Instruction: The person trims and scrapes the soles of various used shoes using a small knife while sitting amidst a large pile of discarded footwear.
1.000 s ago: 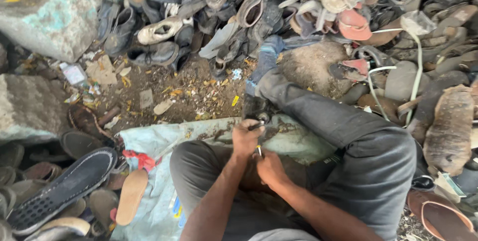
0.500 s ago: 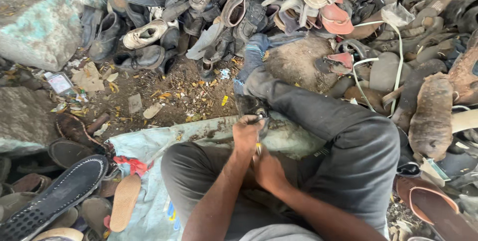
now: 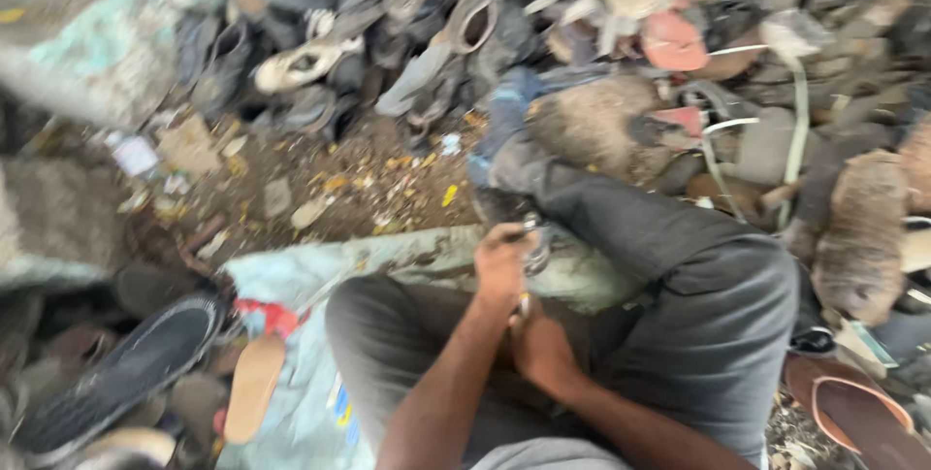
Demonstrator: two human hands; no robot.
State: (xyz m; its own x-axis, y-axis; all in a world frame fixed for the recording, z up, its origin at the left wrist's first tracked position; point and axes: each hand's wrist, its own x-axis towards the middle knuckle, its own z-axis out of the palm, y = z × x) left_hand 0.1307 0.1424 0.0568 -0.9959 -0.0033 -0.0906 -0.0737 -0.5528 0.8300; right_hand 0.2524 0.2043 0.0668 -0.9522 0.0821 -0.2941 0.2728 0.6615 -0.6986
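— What's closest to us?

— The person's grey trousers (image 3: 718,334), knees bent, sitting on a pale blue sack (image 3: 291,286) spread on the ground. Both hands meet between the knees. The right hand (image 3: 541,346) is curled closed just below the left hand (image 3: 502,261), and a thin metal tool (image 3: 524,305) shows between them; it's blurred, so I cannot tell what kind it is.

— And the left?

— Closed too, fingers wrapped round something small and metallic (image 3: 535,242) at its top edge, over the sack's far rim. I cannot tell what that piece is.

— What's beside them?

— To the left, a black shoe sole (image 3: 126,373) with ribbed tread and a tan insole (image 3: 254,385) lying just beside it. At the right edge, a brown sandal (image 3: 853,421).

— Further out?

— Bare dirt (image 3: 359,179) littered with scraps and yellow bits. Beyond that, a heap of worn shoes (image 3: 427,33), a cream-coloured shoe (image 3: 305,63) among them, and a pink sandal (image 3: 674,41) further right. A rough stone block (image 3: 87,33) sits at the far left.
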